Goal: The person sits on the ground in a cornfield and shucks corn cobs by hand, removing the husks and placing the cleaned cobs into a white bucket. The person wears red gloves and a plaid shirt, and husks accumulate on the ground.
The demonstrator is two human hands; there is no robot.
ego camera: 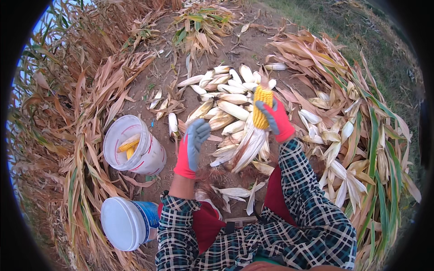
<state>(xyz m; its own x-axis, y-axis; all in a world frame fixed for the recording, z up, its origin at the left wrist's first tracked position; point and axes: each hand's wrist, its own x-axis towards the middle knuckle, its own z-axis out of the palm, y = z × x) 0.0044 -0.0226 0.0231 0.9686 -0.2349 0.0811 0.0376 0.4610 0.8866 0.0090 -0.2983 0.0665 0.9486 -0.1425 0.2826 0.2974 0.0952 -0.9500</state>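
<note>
My right hand (274, 115), in a grey and red work glove, grips a yellow ear of corn (263, 107). Its pale husk (250, 145) is peeled back and hangs below the kernels. My left hand (196, 140), gloved alike, is raised apart from the ear to its left; its fingers are bent and I see nothing in it. Beyond and between both hands lies a heap of corn ears in husks (234, 110) on the bare soil. Several husked yellow ears (129, 146) rest inside an open white plastic bucket (145, 152) left of my left hand.
A lidded bucket (120, 223) stands nearer me on the left. Dry corn stalks (98, 98) line the left side. Empty husks (334, 169) and cut stalks (373, 145) lie at right. More leaves (200, 27) lie ahead, beside grass (308, 13).
</note>
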